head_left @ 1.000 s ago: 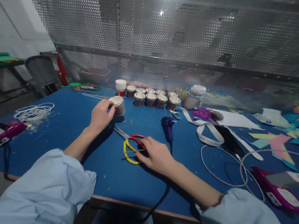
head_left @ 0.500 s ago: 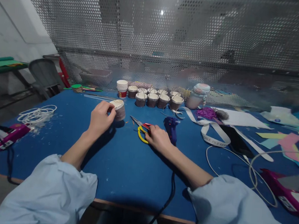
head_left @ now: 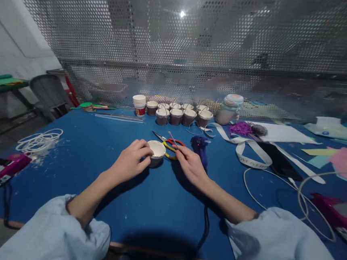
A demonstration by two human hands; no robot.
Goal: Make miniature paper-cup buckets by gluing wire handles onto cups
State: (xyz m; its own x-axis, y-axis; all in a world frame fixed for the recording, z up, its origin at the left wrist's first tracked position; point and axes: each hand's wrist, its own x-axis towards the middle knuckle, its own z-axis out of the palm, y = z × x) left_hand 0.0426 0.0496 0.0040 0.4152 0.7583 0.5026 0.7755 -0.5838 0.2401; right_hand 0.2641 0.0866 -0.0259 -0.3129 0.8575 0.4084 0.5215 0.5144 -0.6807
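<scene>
My left hand point(head_left: 134, 157) is closed on the side of a small paper cup point(head_left: 157, 149) with a white inside and a dark wrapped outside. The cup stands upright, at or just above the table. Between the fingertips of my right hand point(head_left: 190, 164) is a thin brownish strip point(head_left: 172, 139), pointing up and to the left; whether it is cord or wire I cannot tell. Just beyond that hand lie scissors point(head_left: 168, 143) with red and yellow handles, partly hidden by it. A dark blue glue gun point(head_left: 200, 147) lies to the right of my right hand.
Several similar cups point(head_left: 176, 116), some with thin handles, line the back beside stacked paper cups point(head_left: 139, 104). A lidded jar point(head_left: 230, 110), white ribbon point(head_left: 251, 157) and phone point(head_left: 281, 161) are at right. White cord point(head_left: 39, 140) lies left. A perforated metal screen point(head_left: 180, 49) stands behind.
My left hand has brought the cup right and nearer to me. My right hand has come off the scissors and now holds the thin strip raised.
</scene>
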